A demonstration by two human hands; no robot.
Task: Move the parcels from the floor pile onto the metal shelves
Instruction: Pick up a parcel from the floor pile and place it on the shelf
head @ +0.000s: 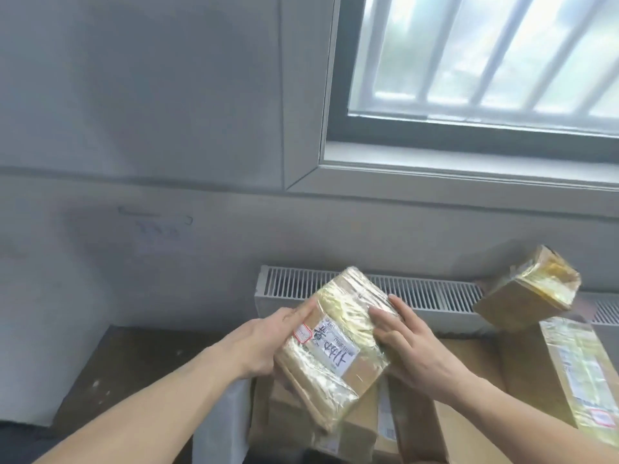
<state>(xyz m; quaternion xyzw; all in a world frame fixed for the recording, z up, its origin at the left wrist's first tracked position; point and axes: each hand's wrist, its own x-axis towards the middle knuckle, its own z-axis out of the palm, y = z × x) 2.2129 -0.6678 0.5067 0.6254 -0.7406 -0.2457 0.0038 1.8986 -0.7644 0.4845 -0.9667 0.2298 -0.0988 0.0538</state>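
Both hands are gripping a taped parcel [335,343].
Left hand [268,343] and right hand [412,346] are clasping opposite edges above piled boxes [452,406] below a window [469,78].

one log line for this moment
phase: lifting | held: taped parcel | left hand: grips | right hand: grips | pile: below | shelves: unseen

The taped parcel [335,343] carries a white shipping label [330,349] with large black handwritten characters across it; these are not legible with certainty. A small red-bordered sticker [302,330] sits near the label's corner, its text too blurred to read. A large parcel at right [576,376] bears a printed label [601,417] with a red mark, unreadable.
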